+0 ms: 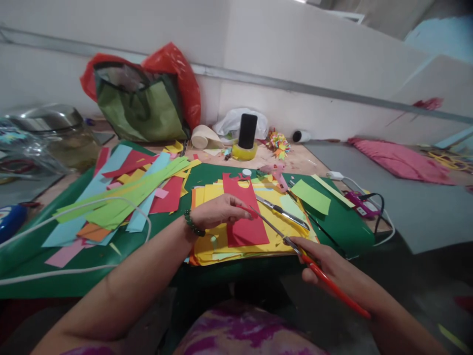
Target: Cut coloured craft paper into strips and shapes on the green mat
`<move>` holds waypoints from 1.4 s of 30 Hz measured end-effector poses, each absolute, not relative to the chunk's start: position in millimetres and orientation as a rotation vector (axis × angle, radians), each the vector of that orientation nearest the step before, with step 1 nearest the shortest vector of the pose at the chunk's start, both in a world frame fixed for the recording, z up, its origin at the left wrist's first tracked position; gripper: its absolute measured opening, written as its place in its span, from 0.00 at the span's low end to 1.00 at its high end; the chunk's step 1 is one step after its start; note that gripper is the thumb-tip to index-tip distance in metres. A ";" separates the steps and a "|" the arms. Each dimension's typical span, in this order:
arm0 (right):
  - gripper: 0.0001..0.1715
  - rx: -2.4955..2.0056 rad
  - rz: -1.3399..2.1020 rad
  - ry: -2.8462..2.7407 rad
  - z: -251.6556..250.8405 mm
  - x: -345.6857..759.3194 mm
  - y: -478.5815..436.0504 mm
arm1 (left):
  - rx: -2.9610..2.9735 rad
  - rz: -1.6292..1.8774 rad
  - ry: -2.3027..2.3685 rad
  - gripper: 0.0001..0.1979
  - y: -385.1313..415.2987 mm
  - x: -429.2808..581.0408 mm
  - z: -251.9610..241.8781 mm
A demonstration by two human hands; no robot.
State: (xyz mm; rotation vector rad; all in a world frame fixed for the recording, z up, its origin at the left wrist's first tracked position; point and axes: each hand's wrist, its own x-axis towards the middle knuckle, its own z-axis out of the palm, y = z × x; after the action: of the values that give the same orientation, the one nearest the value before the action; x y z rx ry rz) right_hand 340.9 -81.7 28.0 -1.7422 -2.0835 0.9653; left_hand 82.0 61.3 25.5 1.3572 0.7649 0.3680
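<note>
My left hand point(218, 212), with a green bead bracelet at the wrist, pinches a small piece of red paper point(253, 209). My right hand point(325, 261) grips a pair of scissors point(325, 278) with long red handles. The scissors' blades point up and left and reach the small red piece. Below both hands lies a stack of yellow paper point(207, 249). On top of it rests a red paper sheet point(247, 234) with a cut-out upper edge. A utility knife point(286, 216) lies diagonally on the stack, close to the blades.
Colored paper strips point(140, 192) are heaped on the green mat point(29, 276) at left, crossed by a white cable point(99, 268). Behind are a phone point(248, 129) on a yellow tape roll point(244, 152), a pink glue gun point(279, 178), a green bag point(162, 106) and a glass jar point(74, 148).
</note>
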 end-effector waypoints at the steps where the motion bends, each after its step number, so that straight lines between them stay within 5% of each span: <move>1: 0.51 -1.722 0.974 -2.090 29.5 339.7 -82.1 | 1.345 0.369 0.758 0.12 60.7 82.7 25.4; 42: 0.46 -1.633 0.984 -2.119 28.3 336.5 -74.7 | 1.255 0.408 0.748 0.07 61.8 83.7 22.2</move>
State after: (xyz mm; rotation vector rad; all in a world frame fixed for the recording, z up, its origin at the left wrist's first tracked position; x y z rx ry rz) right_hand 336.5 -74.7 28.3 -1.6332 -2.1191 0.9835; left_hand 83.7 61.8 22.2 1.2552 0.7480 0.4077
